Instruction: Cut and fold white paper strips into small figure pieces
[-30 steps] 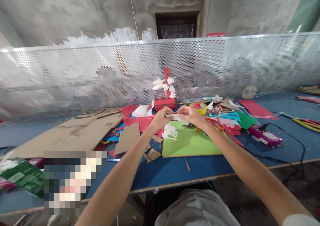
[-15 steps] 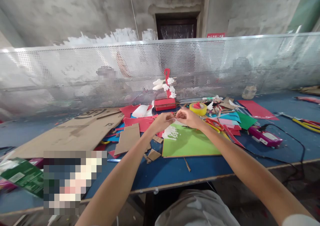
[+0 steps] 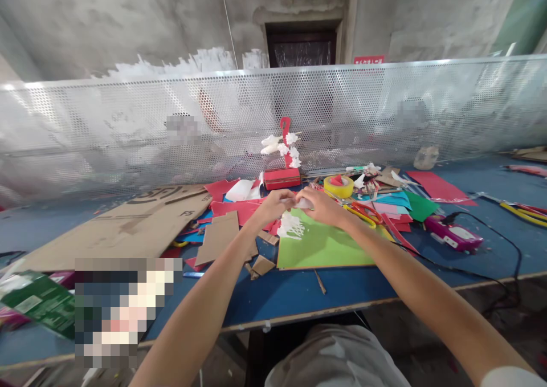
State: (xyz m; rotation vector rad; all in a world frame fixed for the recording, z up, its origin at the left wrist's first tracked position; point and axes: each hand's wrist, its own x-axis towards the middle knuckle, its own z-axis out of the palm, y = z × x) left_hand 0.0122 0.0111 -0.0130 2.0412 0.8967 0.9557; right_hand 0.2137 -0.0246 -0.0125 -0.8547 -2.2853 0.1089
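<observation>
"What are we seeing at the far left?"

"A green packet (image 3: 38, 301) is lying near the front edge of the blue table (image 3: 294, 296), and a large cardboard sheet (image 3: 128, 221) is spreading out behind it. Further right, a smaller cardboard piece (image 3: 220, 236) is resting among coloured scraps."

"And our left hand?"

"Our left hand (image 3: 273, 206) is curling narrow, its fingertips pinching a white piece (image 3: 304, 203). Behind it, a red box (image 3: 282, 178) is lying below a red stem with white flowers."

"So where are we holding that piece?"

"Between both hands, above the far edge of the green sheet (image 3: 333, 247). Our fingers are partly covering it, so its shape is escaping us. White cut-outs (image 3: 290, 225) are lying at the sheet's left side."

"And our right hand?"

"Our right hand (image 3: 322, 206) is gripping the piece too, fingers bent. Beyond it we're spotting a yellow tape roll (image 3: 341, 192), orange-handled scissors (image 3: 376, 210), a purple device (image 3: 455, 233) and, farthest right, yellow-handled pliers (image 3: 519, 211)."
</observation>
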